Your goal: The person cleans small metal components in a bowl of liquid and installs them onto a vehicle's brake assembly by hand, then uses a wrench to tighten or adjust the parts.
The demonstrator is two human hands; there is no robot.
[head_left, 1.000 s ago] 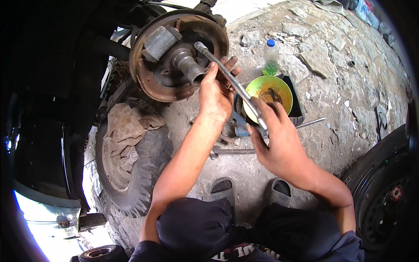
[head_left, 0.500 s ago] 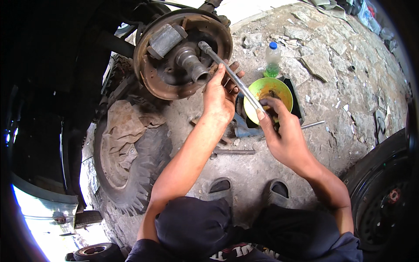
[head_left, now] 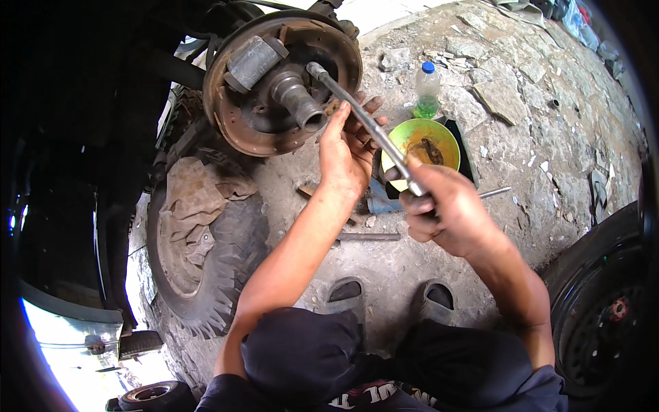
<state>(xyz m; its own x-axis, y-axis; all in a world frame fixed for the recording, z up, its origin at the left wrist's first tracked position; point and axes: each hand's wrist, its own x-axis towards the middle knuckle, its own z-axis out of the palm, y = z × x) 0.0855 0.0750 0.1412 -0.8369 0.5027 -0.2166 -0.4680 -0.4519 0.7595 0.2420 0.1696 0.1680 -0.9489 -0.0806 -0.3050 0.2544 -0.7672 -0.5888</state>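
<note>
Right hand (head_left: 453, 209) curled firmly around the near end of 1 metal bar (head_left: 365, 119), slightly blurred. Left hand (head_left: 345, 158) farther up, fingers loosely spread, bar passing between thumb and fingers. Bar slanted up and leftward out of the grip; its thicker far end at the rusty round plate (head_left: 237, 127), just beside the spindle (head_left: 298, 103). Could not tell how that end seated.

Containers, 2 noted beyond the hands. Green bowl (head_left: 412, 126), behind the bar's near end: orange-brown residue (head_left: 414, 149) inside, plus 1 dark piece (head_left: 431, 151). Capped clear bottle (head_left: 426, 84) upright past the bowl, green liquid (head_left: 426, 107) in its lower part.

Farther out: short rod (head_left: 371, 237) on the ground; at left, crumpled cloth (head_left: 195, 189) on a treaded tire (head_left: 237, 250).
</note>
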